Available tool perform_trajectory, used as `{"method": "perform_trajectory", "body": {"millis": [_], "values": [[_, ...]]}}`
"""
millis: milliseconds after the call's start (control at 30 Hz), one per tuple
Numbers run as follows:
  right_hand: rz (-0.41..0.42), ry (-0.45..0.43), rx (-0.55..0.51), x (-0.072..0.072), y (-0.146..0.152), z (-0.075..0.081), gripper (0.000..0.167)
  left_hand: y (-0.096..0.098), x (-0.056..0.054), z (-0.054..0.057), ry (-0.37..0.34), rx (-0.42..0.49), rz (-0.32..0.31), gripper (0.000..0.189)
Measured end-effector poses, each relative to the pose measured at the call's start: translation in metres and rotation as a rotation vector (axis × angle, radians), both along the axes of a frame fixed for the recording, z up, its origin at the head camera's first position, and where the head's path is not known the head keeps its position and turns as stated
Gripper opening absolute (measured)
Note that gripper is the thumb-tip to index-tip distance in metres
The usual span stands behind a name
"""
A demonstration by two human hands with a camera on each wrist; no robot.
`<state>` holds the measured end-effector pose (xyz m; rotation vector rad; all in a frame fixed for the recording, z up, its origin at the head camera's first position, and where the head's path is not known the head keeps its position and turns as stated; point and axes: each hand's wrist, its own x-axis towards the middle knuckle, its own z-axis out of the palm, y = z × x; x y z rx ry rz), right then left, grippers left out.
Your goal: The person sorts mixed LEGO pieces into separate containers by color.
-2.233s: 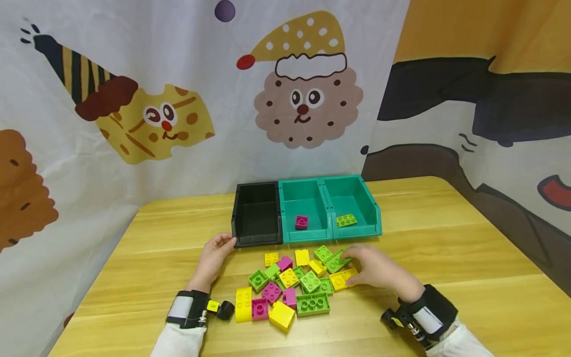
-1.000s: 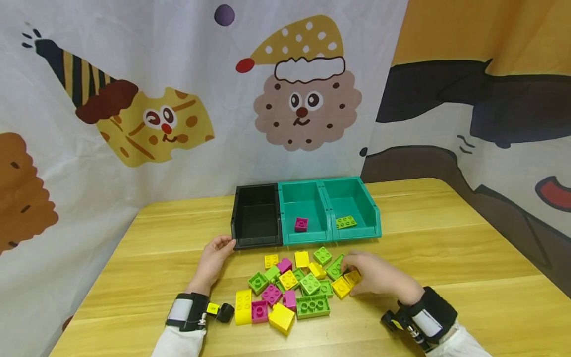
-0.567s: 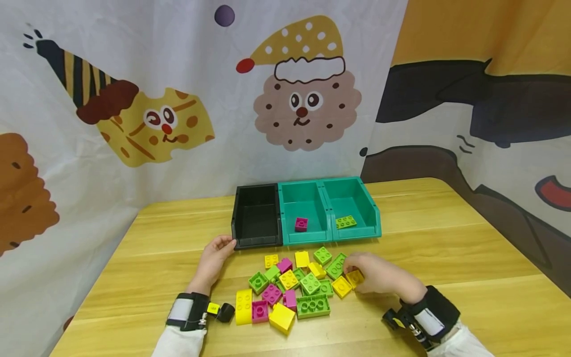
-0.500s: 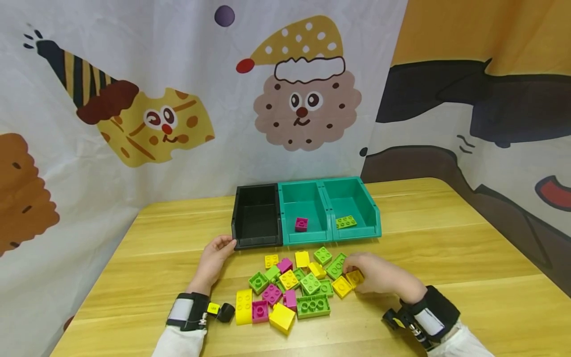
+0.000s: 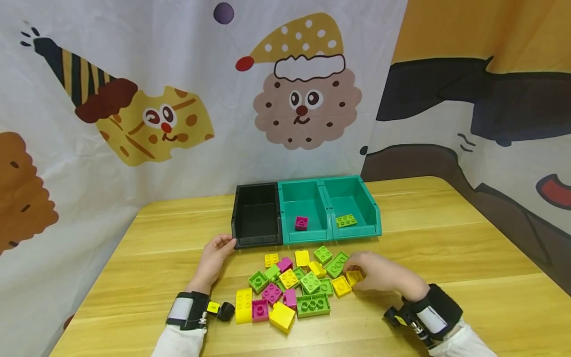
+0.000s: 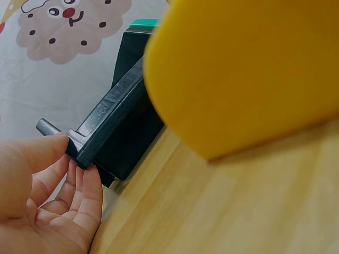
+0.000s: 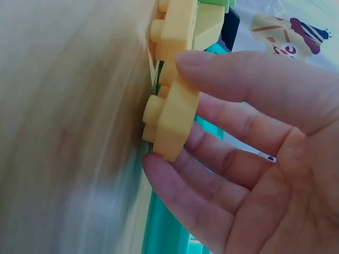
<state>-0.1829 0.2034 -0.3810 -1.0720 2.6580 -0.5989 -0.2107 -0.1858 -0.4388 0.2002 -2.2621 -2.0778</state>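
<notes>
My left hand (image 5: pixel 213 262) pinches the front left corner of the black bin (image 5: pixel 257 245), thumb on the rim and fingers beneath it in the left wrist view. At the right edge of the brick pile, my right hand (image 5: pixel 373 271) holds a yellow toy brick (image 7: pixel 177 119) between thumb and fingers. The brick lies hollow side up, its studs facing the table. Right beside it is a second upturned yellow brick (image 5: pixel 341 286). A long green brick (image 5: pixel 337 264) lies just beyond the right fingertips.
Two teal bins join the black one: the middle bin (image 5: pixel 308 236) has a magenta brick (image 5: pixel 301 223) in it, the right bin (image 5: pixel 357 231) a green brick (image 5: pixel 346 220). Several yellow, green and magenta bricks lie loosely in front. A printed curtain (image 5: pixel 178 49) hangs behind the table (image 5: pixel 178 223).
The two yellow bricks by my right hand, lined up at first, now sit at an angle to each other. The long green brick has come slightly away from its neighbour. My left hand stays put.
</notes>
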Motion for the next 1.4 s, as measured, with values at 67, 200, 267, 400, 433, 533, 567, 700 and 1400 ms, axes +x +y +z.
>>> {"method": "perform_trajectory", "body": {"millis": [67, 200, 267, 400, 433, 533, 567, 700, 1400], "values": [[0.001, 0.005, -0.009, -0.001, 0.000, 0.001, 0.031, -0.001, 0.000, 0.000, 0.003, -0.001, 0.001, 0.024], [-0.006, 0.008, -0.027, -0.002, 0.001, 0.001, 0.029, -0.001, 0.000, 0.000, 0.007, 0.003, 0.004, 0.024], [-0.011, 0.011, -0.038, -0.003, 0.000, 0.001, 0.028, -0.002, 0.000, 0.000, 0.008, 0.007, 0.008, 0.024], [-0.022, 0.020, -0.055, -0.004, -0.001, 0.002, 0.026, -0.003, 0.000, -0.001, 0.011, 0.011, 0.014, 0.024], [-0.026, 0.024, -0.057, -0.005, -0.001, 0.003, 0.026, -0.003, 0.000, -0.001, 0.011, 0.010, 0.015, 0.024], [-0.039, 0.024, -0.058, -0.004, -0.002, 0.004, 0.027, -0.004, 0.000, 0.000, 0.009, 0.005, 0.014, 0.024], [-0.043, 0.024, -0.058, -0.004, -0.002, 0.005, 0.028, -0.003, 0.000, 0.000, 0.009, 0.005, 0.014, 0.024], [-0.067, 0.063, -0.082, -0.003, -0.003, 0.004, 0.031, -0.002, 0.000, -0.001, 0.004, 0.002, 0.009, 0.023], [-0.076, 0.261, -0.326, -0.034, -0.056, 0.047, 0.035, 0.000, 0.001, 0.000, 0.003, -0.012, 0.011, 0.024]]}}
